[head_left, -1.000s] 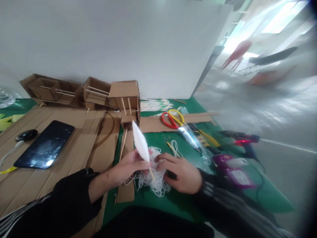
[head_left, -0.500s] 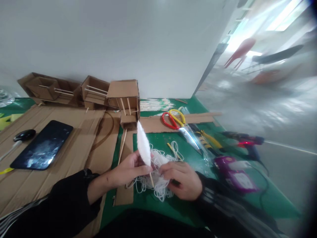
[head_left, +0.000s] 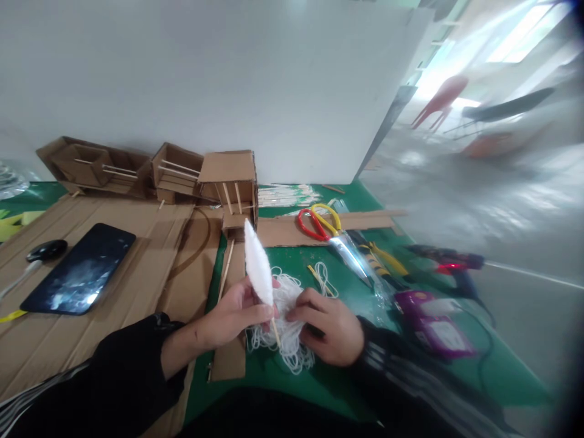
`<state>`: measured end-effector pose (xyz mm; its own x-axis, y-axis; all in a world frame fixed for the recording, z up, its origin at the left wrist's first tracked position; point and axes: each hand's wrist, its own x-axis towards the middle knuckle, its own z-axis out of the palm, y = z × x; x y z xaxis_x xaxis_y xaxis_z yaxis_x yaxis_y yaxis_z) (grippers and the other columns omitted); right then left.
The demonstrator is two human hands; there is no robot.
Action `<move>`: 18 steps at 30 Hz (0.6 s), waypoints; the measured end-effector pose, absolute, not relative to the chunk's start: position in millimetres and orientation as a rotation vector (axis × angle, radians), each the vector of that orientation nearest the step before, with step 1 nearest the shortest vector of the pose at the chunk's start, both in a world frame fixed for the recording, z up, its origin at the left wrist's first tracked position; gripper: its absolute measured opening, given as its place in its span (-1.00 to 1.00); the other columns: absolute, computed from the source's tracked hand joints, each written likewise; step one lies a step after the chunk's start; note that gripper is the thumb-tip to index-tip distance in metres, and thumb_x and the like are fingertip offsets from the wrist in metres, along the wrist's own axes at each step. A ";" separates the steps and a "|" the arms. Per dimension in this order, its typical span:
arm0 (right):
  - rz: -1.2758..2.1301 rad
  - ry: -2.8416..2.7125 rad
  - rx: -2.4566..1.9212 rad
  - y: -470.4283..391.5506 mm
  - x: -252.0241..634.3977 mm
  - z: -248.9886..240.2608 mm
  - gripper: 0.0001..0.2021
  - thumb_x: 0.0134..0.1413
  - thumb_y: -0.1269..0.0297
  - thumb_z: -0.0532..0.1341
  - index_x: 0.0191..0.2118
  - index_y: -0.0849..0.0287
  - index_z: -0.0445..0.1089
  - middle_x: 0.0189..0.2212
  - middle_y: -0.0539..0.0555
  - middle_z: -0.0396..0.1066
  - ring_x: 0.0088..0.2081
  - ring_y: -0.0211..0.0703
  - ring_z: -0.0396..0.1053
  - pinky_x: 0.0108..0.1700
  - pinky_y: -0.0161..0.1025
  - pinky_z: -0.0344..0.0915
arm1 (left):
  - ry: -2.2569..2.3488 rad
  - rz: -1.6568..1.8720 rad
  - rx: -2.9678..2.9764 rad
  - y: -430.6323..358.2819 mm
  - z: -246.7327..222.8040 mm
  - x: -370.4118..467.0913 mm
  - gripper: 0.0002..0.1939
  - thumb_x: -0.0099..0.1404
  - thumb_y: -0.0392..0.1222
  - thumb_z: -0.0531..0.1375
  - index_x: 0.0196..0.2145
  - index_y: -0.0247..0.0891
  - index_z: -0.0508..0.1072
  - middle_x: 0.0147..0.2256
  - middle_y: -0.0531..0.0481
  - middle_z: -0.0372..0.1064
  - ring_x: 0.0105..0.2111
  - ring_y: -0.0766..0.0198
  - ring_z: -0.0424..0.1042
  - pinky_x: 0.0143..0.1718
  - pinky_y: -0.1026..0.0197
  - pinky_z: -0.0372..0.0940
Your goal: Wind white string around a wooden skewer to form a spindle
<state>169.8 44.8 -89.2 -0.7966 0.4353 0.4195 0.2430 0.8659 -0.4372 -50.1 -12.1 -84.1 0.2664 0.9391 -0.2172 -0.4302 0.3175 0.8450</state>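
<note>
My left hand [head_left: 241, 310] is closed round a thin wooden stick [head_left: 276, 333], thumb in front. White yarn is wound on its upper part in a pointed, spindle-like shape [head_left: 258, 263], tilted a little to the left. My right hand [head_left: 331, 328] bends its fingers into a loose heap of white yarn [head_left: 294, 359] on the green table. Its fingertips are pressed together at the heap, seemingly on a strand; the exact pinch is partly hidden. One loop of yarn lies beyond my right hand, beside a short yellow strip [head_left: 314, 275].
Scissors [head_left: 340, 240] with red and yellow handles lie ahead. Pliers [head_left: 387, 260], a purple packet [head_left: 435, 322] and a glue gun [head_left: 456, 261] are to the right. Cardboard boxes [head_left: 228, 167] line the wall. At left, a tablet [head_left: 82, 267] and black mouse [head_left: 47, 250] rest on cardboard.
The wound stick has shifted slightly left and leans more. My right hand has moved a little left, closer to the left hand, over the yarn heap.
</note>
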 end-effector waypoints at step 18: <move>0.515 -2.657 -0.514 40.2 165.0 -91.5 -0.61 -0.01 0.54 0.10 -0.09 0.04 0.45 -0.22 0.10 0.31 -0.33 -0.21 0.33 -0.36 -0.32 0.26 | 0.798 0.991 0.793 -12.2 -83.7 -51.9 -0.51 0.10 -0.21 0.39 -0.04 -0.28 0.36 -0.33 0.00 0.46 -0.31 0.31 0.43 -0.23 0.27 0.32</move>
<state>165.0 40.2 -91.5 -0.8592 0.4168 0.2967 0.2758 0.8658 -0.4176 -51.9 -12.2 -83.7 0.3316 0.9205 -0.2065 -0.3982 0.3350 0.8539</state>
